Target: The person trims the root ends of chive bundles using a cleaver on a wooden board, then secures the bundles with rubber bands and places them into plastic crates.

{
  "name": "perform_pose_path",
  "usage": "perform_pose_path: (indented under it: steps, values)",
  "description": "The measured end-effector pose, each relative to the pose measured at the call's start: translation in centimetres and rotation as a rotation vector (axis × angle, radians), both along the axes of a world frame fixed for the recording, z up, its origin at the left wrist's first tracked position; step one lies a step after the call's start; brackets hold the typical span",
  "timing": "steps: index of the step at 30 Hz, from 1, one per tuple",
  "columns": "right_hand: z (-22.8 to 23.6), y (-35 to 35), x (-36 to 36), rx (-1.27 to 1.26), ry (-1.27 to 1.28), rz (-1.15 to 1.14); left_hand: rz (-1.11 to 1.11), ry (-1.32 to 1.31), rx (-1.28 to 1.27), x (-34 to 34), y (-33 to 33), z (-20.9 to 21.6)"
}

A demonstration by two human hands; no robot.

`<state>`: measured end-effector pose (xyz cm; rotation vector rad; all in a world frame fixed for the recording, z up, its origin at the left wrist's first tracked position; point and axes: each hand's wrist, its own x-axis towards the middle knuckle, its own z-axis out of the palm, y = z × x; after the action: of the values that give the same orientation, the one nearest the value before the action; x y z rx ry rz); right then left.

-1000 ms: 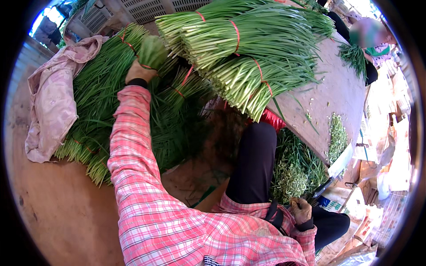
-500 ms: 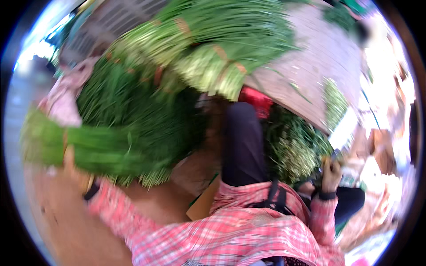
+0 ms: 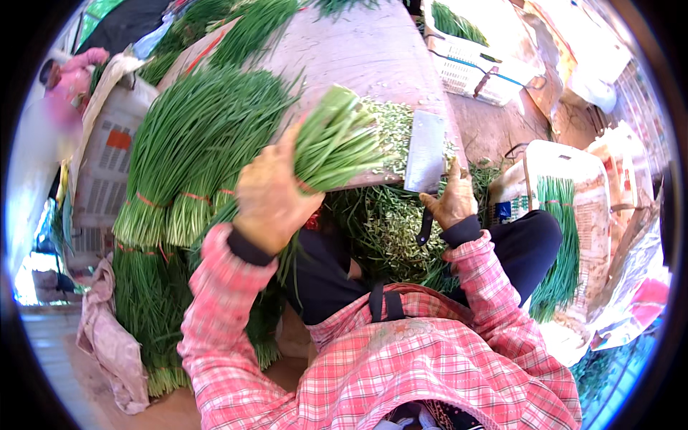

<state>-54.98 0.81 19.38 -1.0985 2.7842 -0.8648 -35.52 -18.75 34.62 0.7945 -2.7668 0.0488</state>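
Note:
My left hand (image 3: 271, 188) is closed around a bunch of chives (image 3: 337, 140), lifted over the near edge of the wooden board (image 3: 351, 50). The pale stem ends point up and to the right, and the green leaves hang down below my wrist. In my right hand (image 3: 457, 197) is a cleaver (image 3: 426, 152), its broad blade upright at the board's edge and its dark handle pointing down. Chopped pale stem bits (image 3: 390, 129) lie on the board between the bunch and the blade.
Stacked banded chives (image 3: 193, 136) cover the left side. Below the board's edge lies a heap of trimmings (image 3: 394, 236). A white crate (image 3: 459, 64) stands far right; a nearer basket (image 3: 570, 158) holds more chives. At far left, another person (image 3: 75, 79) is beyond a crate (image 3: 107, 150).
My left hand has come from the far left, where it gripped a banded bunch, up to the board with a bunch. My right hand has raised the cleaver beside the board. The view has shifted.

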Motion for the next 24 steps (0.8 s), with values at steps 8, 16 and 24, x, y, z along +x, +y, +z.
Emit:
perform_pose_path:
  steps: [8,16,24]
  values:
    - [-3.8,0.8,-0.2,-0.640,-1.079,0.006,0.002,-0.348,0.075,-5.4,-4.0,-8.4]
    - [1.6,2.4,-0.7,-0.499,-0.491,0.040,0.101,-0.365,0.312,-11.8,-2.8,-7.5]
    - [3.6,1.7,2.8,-0.211,-0.078,0.355,-0.040,-0.411,0.164,-9.6,-1.5,-8.9]
